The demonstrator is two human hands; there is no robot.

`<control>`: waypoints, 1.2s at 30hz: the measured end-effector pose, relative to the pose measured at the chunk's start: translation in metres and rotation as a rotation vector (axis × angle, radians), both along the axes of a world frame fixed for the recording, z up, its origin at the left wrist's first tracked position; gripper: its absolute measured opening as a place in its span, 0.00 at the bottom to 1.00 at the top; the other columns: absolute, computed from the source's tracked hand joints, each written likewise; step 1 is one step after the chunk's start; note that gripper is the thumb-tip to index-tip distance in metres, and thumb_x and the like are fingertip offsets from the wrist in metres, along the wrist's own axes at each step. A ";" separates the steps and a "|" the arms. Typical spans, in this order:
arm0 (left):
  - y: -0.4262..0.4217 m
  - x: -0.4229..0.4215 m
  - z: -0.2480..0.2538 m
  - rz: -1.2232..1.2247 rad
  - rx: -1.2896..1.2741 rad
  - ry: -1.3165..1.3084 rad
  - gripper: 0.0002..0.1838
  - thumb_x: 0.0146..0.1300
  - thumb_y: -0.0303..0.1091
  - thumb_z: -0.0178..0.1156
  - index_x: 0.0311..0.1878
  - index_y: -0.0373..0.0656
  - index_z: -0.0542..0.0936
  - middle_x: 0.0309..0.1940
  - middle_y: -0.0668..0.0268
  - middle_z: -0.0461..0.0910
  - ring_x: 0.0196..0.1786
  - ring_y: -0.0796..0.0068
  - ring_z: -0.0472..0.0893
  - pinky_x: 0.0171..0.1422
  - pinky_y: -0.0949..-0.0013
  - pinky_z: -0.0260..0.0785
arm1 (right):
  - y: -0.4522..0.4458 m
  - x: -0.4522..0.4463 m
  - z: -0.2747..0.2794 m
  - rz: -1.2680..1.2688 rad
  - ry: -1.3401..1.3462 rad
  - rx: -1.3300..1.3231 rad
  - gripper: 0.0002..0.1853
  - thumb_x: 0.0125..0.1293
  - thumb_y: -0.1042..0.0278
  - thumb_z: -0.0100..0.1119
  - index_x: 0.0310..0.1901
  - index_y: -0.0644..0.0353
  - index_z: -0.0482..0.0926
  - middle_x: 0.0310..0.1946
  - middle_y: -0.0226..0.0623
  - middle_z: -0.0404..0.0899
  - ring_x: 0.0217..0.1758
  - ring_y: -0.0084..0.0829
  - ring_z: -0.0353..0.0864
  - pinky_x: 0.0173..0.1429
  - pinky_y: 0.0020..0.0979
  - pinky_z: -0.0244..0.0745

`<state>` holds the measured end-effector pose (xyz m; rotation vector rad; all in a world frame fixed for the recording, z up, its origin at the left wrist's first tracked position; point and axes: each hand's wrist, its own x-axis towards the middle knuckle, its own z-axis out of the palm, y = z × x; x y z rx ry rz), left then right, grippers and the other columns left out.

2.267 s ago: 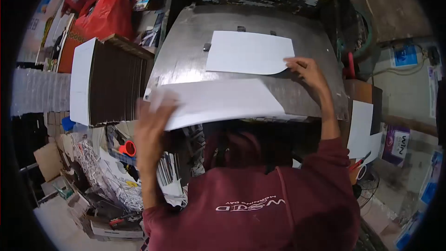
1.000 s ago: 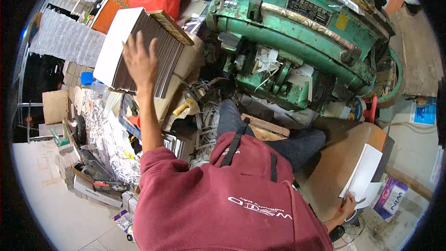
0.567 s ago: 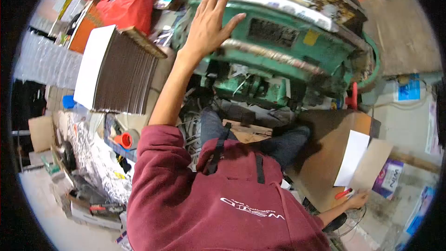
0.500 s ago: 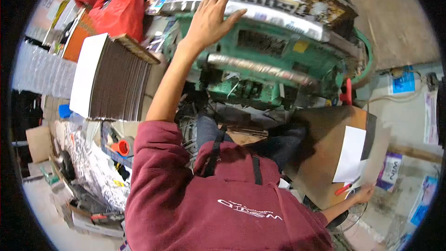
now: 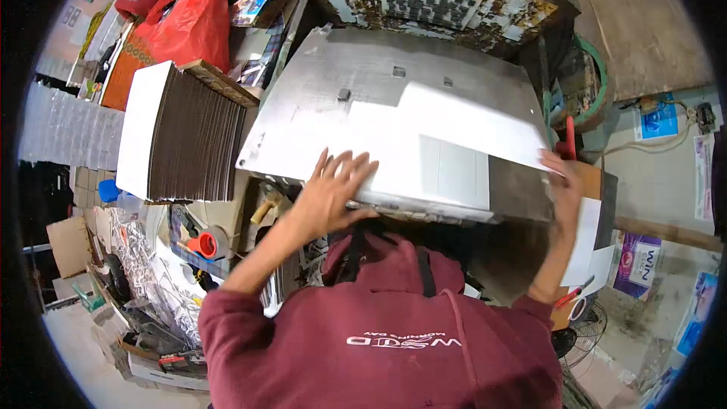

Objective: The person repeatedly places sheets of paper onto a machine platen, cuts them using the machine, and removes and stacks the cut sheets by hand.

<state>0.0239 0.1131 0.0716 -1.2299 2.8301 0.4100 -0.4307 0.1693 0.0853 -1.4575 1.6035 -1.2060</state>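
Note:
A metal plate point(image 5: 303, 91) of a machine lies open before me, with small dark blocks on its surface. On its near half rests a white card sheet point(image 5: 454, 174) with faint straight lines. My left hand point(image 5: 329, 197) is at the plate's near edge, fingers spread over the left part of the sheet and thumb lower at the rim. My right hand point(image 5: 562, 189) pinches the right end of another white sheet point(image 5: 477, 121), which slants above the plate and overlaps the first one.
A thick stack of white-faced boards point(image 5: 189, 136) stands at the left, near a red plastic bag point(image 5: 193, 23). Rusty, peeling machine housing point(image 5: 447, 4) rises behind the plate. At the lower right are red-handled scissors point(image 5: 575, 295), white sheets point(image 5: 585, 238) and a fan point(image 5: 587, 333).
The machine's plate has come down toward me, covering the green frame. My left hand has dropped from the top to its near edge. My right hand has come up from the lower right with a sheet.

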 end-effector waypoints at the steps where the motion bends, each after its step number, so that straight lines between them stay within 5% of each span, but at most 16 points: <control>1: 0.019 0.011 -0.007 -0.034 -0.068 -0.092 0.41 0.65 0.51 0.58 0.79 0.52 0.58 0.74 0.60 0.64 0.77 0.53 0.61 0.83 0.44 0.45 | -0.018 0.014 -0.018 0.011 -0.015 0.111 0.10 0.70 0.72 0.60 0.48 0.61 0.87 0.55 0.40 0.84 0.62 0.31 0.79 0.68 0.32 0.69; 3: 0.040 0.027 -0.001 0.014 -0.005 -0.046 0.37 0.61 0.31 0.56 0.76 0.51 0.64 0.71 0.62 0.69 0.75 0.56 0.65 0.82 0.48 0.51 | -0.048 0.041 -0.063 0.087 -0.053 0.239 0.11 0.70 0.66 0.63 0.48 0.61 0.87 0.53 0.39 0.85 0.59 0.29 0.80 0.66 0.31 0.70; 6: 0.036 0.068 0.051 0.142 -0.031 0.126 0.33 0.60 0.30 0.56 0.72 0.48 0.70 0.69 0.60 0.72 0.71 0.54 0.70 0.80 0.50 0.54 | -0.073 0.083 -0.081 0.191 -0.009 0.307 0.15 0.70 0.61 0.65 0.51 0.63 0.86 0.51 0.41 0.86 0.56 0.27 0.81 0.63 0.31 0.71; 7: 0.037 0.082 0.083 0.227 -0.096 0.146 0.29 0.62 0.27 0.53 0.70 0.46 0.73 0.66 0.57 0.75 0.70 0.54 0.72 0.79 0.50 0.57 | -0.081 0.084 -0.077 0.187 -0.066 0.411 0.24 0.66 0.52 0.68 0.57 0.61 0.83 0.58 0.50 0.81 0.62 0.38 0.79 0.67 0.35 0.70; 10: 0.048 0.112 0.166 0.553 -0.457 0.258 0.24 0.68 0.23 0.48 0.67 0.43 0.75 0.64 0.55 0.77 0.70 0.54 0.74 0.77 0.53 0.61 | -0.089 0.089 -0.070 -0.003 0.602 0.187 0.36 0.61 0.43 0.71 0.65 0.58 0.77 0.67 0.55 0.72 0.70 0.51 0.71 0.71 0.41 0.67; 11: 0.057 0.141 0.174 0.652 -0.573 0.273 0.25 0.70 0.22 0.46 0.68 0.43 0.75 0.66 0.56 0.76 0.71 0.55 0.73 0.76 0.55 0.63 | -0.086 0.081 -0.069 -0.060 0.637 0.144 0.45 0.57 0.37 0.71 0.71 0.55 0.69 0.73 0.58 0.62 0.76 0.57 0.61 0.75 0.46 0.62; 14: 0.062 0.154 0.200 0.871 -0.987 0.041 0.25 0.73 0.20 0.42 0.70 0.43 0.73 0.67 0.55 0.75 0.71 0.56 0.73 0.73 0.57 0.66 | -0.079 0.073 -0.036 -0.202 0.810 -0.015 0.44 0.60 0.40 0.70 0.73 0.54 0.66 0.75 0.57 0.59 0.77 0.55 0.61 0.76 0.47 0.61; 16: 0.043 0.196 0.181 0.854 -1.205 -0.099 0.26 0.71 0.18 0.43 0.70 0.42 0.73 0.66 0.55 0.76 0.70 0.55 0.74 0.72 0.56 0.67 | -0.077 0.049 -0.026 -0.300 0.771 -0.207 0.41 0.64 0.43 0.68 0.73 0.54 0.65 0.75 0.56 0.59 0.76 0.54 0.62 0.76 0.47 0.61; 20: -0.004 0.283 0.094 1.028 -1.081 -0.196 0.32 0.72 0.23 0.44 0.77 0.60 0.64 0.73 0.49 0.66 0.74 0.44 0.66 0.74 0.52 0.65 | -0.039 0.005 -0.011 -0.574 0.741 -0.332 0.34 0.67 0.50 0.66 0.69 0.59 0.70 0.69 0.55 0.66 0.73 0.53 0.66 0.74 0.46 0.63; 23: -0.019 0.336 0.032 1.118 -0.908 -0.204 0.32 0.69 0.23 0.45 0.76 0.59 0.65 0.71 0.48 0.67 0.73 0.39 0.66 0.76 0.49 0.61 | 0.036 -0.108 -0.088 -0.688 0.927 -0.151 0.36 0.66 0.46 0.66 0.67 0.63 0.71 0.68 0.56 0.68 0.74 0.53 0.63 0.74 0.47 0.60; 25: -0.023 0.345 0.026 1.132 -0.867 -0.156 0.32 0.68 0.24 0.46 0.75 0.56 0.66 0.71 0.48 0.68 0.72 0.38 0.66 0.77 0.49 0.60 | 0.127 -0.179 -0.153 -0.858 1.175 0.475 0.52 0.58 0.25 0.61 0.71 0.63 0.68 0.71 0.62 0.63 0.74 0.57 0.63 0.72 0.53 0.64; 27: -0.021 0.341 0.031 1.114 -0.948 -0.181 0.31 0.67 0.24 0.46 0.74 0.55 0.67 0.70 0.47 0.69 0.72 0.38 0.66 0.77 0.49 0.60 | 0.200 -0.210 -0.172 -0.960 1.056 1.124 0.64 0.44 0.14 0.62 0.65 0.72 0.69 0.63 0.64 0.70 0.68 0.60 0.70 0.64 0.59 0.71; 29: -0.017 0.334 0.037 1.132 -0.994 -0.216 0.31 0.67 0.24 0.46 0.73 0.54 0.68 0.70 0.47 0.69 0.72 0.37 0.66 0.76 0.49 0.61 | 0.250 -0.198 -0.183 -0.963 1.282 1.176 0.59 0.41 0.16 0.66 0.57 0.71 0.72 0.55 0.64 0.73 0.59 0.61 0.75 0.57 0.60 0.75; 32: -0.015 0.333 0.038 1.145 -0.962 -0.220 0.29 0.68 0.28 0.48 0.73 0.52 0.69 0.70 0.47 0.69 0.72 0.37 0.66 0.75 0.49 0.61 | 0.287 -0.180 -0.202 -0.903 1.128 1.113 0.53 0.43 0.24 0.72 0.53 0.70 0.71 0.52 0.63 0.73 0.56 0.61 0.77 0.56 0.56 0.76; 34: -0.016 0.342 0.030 1.243 -0.817 -0.167 0.28 0.68 0.32 0.49 0.73 0.53 0.69 0.71 0.47 0.68 0.72 0.37 0.66 0.75 0.50 0.62 | 0.298 -0.170 -0.197 -0.823 1.094 0.889 0.42 0.48 0.40 0.77 0.51 0.69 0.71 0.51 0.57 0.75 0.53 0.56 0.79 0.56 0.51 0.76; 36: -0.014 0.346 0.026 1.337 -0.717 -0.145 0.32 0.71 0.53 0.50 0.76 0.56 0.65 0.75 0.50 0.63 0.76 0.42 0.61 0.78 0.46 0.56 | 0.312 -0.174 -0.193 -0.764 1.042 0.722 0.36 0.46 0.51 0.80 0.48 0.71 0.76 0.48 0.56 0.78 0.53 0.54 0.79 0.56 0.49 0.75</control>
